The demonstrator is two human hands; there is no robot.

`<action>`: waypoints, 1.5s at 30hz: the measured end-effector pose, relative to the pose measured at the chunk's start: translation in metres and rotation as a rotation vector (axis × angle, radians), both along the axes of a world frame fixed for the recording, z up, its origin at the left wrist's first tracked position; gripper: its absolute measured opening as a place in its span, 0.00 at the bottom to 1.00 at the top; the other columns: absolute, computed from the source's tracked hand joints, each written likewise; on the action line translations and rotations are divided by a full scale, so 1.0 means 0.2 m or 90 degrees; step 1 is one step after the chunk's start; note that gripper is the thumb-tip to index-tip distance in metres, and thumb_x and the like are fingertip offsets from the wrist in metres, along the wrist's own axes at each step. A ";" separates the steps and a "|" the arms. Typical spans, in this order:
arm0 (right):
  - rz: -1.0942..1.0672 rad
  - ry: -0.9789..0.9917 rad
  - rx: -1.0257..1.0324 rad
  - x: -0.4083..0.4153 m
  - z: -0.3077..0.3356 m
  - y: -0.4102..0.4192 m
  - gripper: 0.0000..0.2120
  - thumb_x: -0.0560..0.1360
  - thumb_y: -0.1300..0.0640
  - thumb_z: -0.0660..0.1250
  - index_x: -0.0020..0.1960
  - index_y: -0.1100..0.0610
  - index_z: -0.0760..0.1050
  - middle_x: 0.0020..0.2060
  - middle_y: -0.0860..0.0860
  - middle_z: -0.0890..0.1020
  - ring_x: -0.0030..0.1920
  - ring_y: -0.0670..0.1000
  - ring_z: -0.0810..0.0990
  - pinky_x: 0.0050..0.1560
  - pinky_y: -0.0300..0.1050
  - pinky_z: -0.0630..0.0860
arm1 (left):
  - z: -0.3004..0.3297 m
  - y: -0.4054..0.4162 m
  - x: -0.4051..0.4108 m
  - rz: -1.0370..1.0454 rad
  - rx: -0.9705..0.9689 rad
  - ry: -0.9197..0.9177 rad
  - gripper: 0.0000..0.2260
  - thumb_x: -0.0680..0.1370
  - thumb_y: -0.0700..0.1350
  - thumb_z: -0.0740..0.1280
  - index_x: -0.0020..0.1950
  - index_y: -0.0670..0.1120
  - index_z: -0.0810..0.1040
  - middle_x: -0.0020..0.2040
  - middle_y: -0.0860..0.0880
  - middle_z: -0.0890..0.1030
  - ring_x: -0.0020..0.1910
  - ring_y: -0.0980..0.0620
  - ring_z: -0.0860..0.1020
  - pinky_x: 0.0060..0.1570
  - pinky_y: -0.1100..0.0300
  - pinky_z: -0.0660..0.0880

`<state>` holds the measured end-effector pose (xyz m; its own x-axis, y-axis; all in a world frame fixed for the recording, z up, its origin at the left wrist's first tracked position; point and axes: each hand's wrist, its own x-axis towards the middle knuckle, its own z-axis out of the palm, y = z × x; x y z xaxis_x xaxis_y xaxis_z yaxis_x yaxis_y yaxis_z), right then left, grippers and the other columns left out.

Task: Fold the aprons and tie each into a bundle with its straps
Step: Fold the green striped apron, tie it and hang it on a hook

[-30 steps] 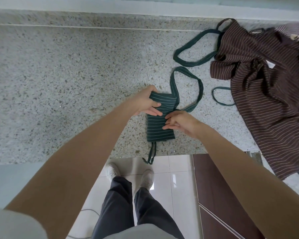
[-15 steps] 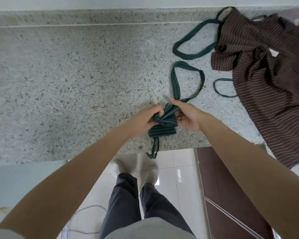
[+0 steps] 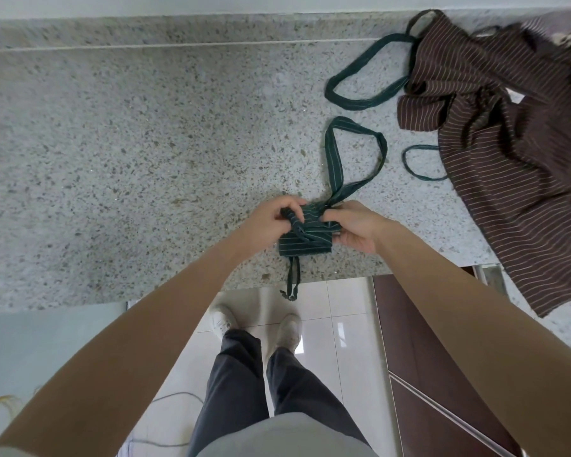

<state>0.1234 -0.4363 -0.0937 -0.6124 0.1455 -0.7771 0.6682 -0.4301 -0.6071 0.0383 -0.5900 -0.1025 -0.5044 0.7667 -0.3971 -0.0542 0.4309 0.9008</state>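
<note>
brown apron (image 3: 508, 153): right of the right hand (image 3: 356, 229), runs off the picture's right edge, its far corner smeared by blur.
green apron (image 3: 305, 234): folded between both hands; the left hand (image 3: 271, 219) covers its left edge, fingertips tucked under cloth.
second green strap (image 3: 366, 79): far end hidden beneath the brown apron.

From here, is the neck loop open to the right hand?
Probably yes. The neck loop lies flat on the counter just beyond the right hand, with nothing over it. But that hand now grips the green apron, so it must let go first.
</note>
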 end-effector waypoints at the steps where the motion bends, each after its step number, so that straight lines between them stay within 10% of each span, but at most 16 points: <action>1: -0.003 0.010 -0.006 0.01 -0.01 0.00 0.09 0.75 0.72 0.60 0.52 0.65 0.75 0.46 0.58 0.82 0.46 0.52 0.81 0.41 0.42 0.81 | 0.03 0.00 0.00 0.086 0.000 -0.099 0.12 0.76 0.30 0.58 0.43 0.44 0.76 0.62 0.48 0.76 0.57 0.51 0.76 0.55 0.56 0.77; 6: -0.012 0.038 -0.011 0.03 -0.04 -0.02 0.15 0.75 0.74 0.59 0.60 0.67 0.71 0.53 0.60 0.80 0.53 0.55 0.80 0.54 0.45 0.79 | 0.04 0.05 0.03 0.121 -0.098 -0.108 0.12 0.78 0.46 0.65 0.60 0.44 0.73 0.52 0.47 0.78 0.47 0.51 0.81 0.44 0.61 0.81; 18: 0.025 0.029 0.136 0.09 -0.11 -0.07 0.24 0.70 0.78 0.63 0.63 0.63 0.66 0.58 0.59 0.75 0.61 0.57 0.75 0.63 0.50 0.73 | -0.01 -0.01 -0.02 0.053 -0.081 -0.146 0.23 0.73 0.31 0.68 0.67 0.42 0.71 0.53 0.49 0.78 0.48 0.57 0.76 0.42 0.69 0.78; 26: 0.112 0.052 0.308 0.10 -0.12 -0.11 0.24 0.69 0.74 0.68 0.61 0.64 0.64 0.48 0.52 0.76 0.54 0.53 0.75 0.61 0.51 0.73 | -0.02 0.01 -0.07 -0.403 -0.284 0.552 0.36 0.75 0.58 0.66 0.77 0.51 0.51 0.75 0.51 0.60 0.71 0.48 0.57 0.69 0.50 0.56; 32: 0.226 0.044 0.697 0.10 -0.07 -0.17 0.29 0.67 0.65 0.74 0.63 0.64 0.63 0.57 0.59 0.68 0.56 0.55 0.71 0.49 0.34 0.68 | -0.04 0.04 -0.06 -0.464 -0.354 0.609 0.40 0.76 0.61 0.62 0.78 0.47 0.44 0.77 0.48 0.55 0.74 0.47 0.55 0.70 0.49 0.55; 36: 0.355 0.238 0.989 0.15 -0.03 -0.14 0.28 0.64 0.62 0.74 0.61 0.60 0.69 0.59 0.57 0.70 0.57 0.55 0.71 0.55 0.49 0.75 | -0.03 0.05 -0.02 -0.435 -0.401 0.634 0.40 0.75 0.62 0.62 0.77 0.47 0.46 0.76 0.46 0.55 0.74 0.46 0.55 0.68 0.47 0.58; 41: 0.553 0.313 0.991 0.04 0.00 -0.10 0.13 0.72 0.58 0.71 0.55 0.61 0.77 0.52 0.56 0.78 0.52 0.57 0.74 0.50 0.53 0.76 | 0.00 0.06 -0.02 -0.363 -0.418 0.565 0.37 0.72 0.61 0.67 0.74 0.45 0.59 0.69 0.43 0.64 0.70 0.44 0.62 0.67 0.47 0.61; 45: 0.621 0.154 0.850 -0.04 0.01 -0.06 0.23 0.72 0.53 0.71 0.64 0.57 0.69 0.61 0.54 0.71 0.61 0.53 0.68 0.59 0.48 0.70 | -0.01 0.06 -0.01 -0.313 -0.429 0.500 0.37 0.71 0.60 0.69 0.71 0.41 0.62 0.67 0.41 0.66 0.68 0.43 0.64 0.65 0.47 0.64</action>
